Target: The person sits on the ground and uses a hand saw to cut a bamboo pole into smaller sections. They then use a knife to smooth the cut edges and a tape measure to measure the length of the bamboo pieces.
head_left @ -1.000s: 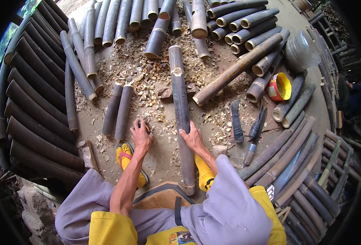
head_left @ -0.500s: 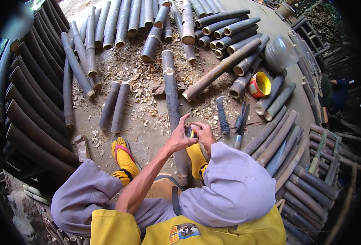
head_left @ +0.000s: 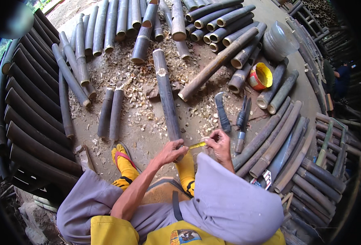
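Note:
A short length of yellow measuring tape (head_left: 197, 145) stretches between my two hands. My right hand (head_left: 220, 148) pinches its right end between thumb and fingers, above my right knee. My left hand (head_left: 171, 152) is closed around the tape's other end; its fingers hide whatever else is in it. Just beneath the left hand lies the lower part of a long dark bamboo pole (head_left: 167, 98), which runs away from me between my feet. Right of the pole, on the ground, are a curved blade with a wrapped handle (head_left: 222, 112) and another dark-handled tool (head_left: 242, 122).
Two short bamboo pieces (head_left: 111, 114) lie left of the pole among scattered wood chips (head_left: 135, 87). Stacked bamboo (head_left: 37, 106) lines the left side, with more piles far ahead and at right. A red and yellow tin (head_left: 260, 76) and a clear plastic container (head_left: 279, 43) stand at right.
My hands, close together over the pole before, have come nearer my body and moved apart. The yellow tape now shows stretched between them. The view has shifted slightly.

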Demonstrator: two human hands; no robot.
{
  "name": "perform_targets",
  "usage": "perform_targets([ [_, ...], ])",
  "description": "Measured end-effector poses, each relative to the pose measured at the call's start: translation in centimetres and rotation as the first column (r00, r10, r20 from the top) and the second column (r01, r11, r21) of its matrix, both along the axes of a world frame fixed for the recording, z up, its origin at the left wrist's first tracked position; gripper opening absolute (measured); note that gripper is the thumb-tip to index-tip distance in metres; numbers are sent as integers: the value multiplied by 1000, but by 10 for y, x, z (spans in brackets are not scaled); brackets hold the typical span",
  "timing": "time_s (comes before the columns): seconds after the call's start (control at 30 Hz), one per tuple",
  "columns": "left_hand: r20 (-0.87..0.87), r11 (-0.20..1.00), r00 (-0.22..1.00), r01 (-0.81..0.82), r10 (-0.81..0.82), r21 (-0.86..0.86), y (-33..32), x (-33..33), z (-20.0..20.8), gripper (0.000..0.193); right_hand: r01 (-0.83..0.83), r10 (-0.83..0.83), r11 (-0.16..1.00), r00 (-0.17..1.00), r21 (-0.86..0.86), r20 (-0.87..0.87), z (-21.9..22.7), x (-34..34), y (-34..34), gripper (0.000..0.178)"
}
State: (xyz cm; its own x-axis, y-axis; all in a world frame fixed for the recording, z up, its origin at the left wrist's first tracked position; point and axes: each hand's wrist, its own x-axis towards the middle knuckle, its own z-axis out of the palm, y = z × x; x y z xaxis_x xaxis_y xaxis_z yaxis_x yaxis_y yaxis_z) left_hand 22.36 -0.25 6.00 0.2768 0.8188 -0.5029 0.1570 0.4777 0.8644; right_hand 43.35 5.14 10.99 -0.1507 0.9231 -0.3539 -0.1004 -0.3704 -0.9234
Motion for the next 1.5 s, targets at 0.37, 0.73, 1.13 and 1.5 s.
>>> perform_targets([
  [0.37,298,774,728,-499,618,-389,145,-53,-14,27,-249,-122,945,334,212,935,-94,67,63,43],
  [0.73,284,600,546,-579,788,-552,296,-123,-46,36,-172,-118,964,409,203,905,-125,68,82,59],
  [1.13,351,700,617,-523,704,-486,144,-52,-32,31,158,-159,987,984,-23,-86,-50,34,34,57],
  [1.5,178,591,673,-453,718,-668,-1,9,-39,33,-580,438,814,648,31,623,-28,8,41,30],
])
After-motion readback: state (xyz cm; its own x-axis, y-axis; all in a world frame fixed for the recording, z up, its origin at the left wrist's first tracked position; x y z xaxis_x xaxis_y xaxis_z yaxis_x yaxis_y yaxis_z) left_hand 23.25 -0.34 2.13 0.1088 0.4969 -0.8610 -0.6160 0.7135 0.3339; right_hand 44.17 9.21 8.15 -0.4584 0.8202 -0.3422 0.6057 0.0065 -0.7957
